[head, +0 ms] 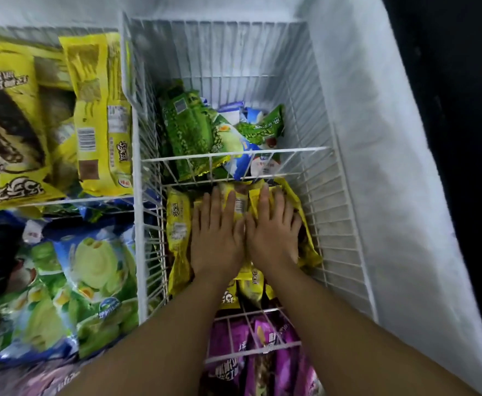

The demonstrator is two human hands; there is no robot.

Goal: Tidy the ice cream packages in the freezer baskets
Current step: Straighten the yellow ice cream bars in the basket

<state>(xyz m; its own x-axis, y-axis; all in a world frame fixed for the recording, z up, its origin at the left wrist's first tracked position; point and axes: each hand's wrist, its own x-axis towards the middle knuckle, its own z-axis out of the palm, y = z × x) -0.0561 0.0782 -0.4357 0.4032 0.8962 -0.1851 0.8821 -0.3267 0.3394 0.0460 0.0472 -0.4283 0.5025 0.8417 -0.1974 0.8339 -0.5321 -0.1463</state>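
Note:
Both my hands lie flat, side by side, on a pile of yellow ice cream packages [178,224] in the middle compartment of the white wire basket [314,195]. My left hand [217,232] presses the left part of the pile with straight fingers. My right hand [274,230] presses the right part the same way. Its fingertips reach near the wire divider [234,157]. Behind that divider, green and blue-white packages [188,132] lie jumbled. Purple packages [262,352] fill the compartment nearest me.
To the left, another basket holds large yellow packages [100,115] at the back and green-blue packages [91,270] in front. The frosted freezer wall [377,138] rises on the right. The far end of the right basket [220,52] shows bare wire.

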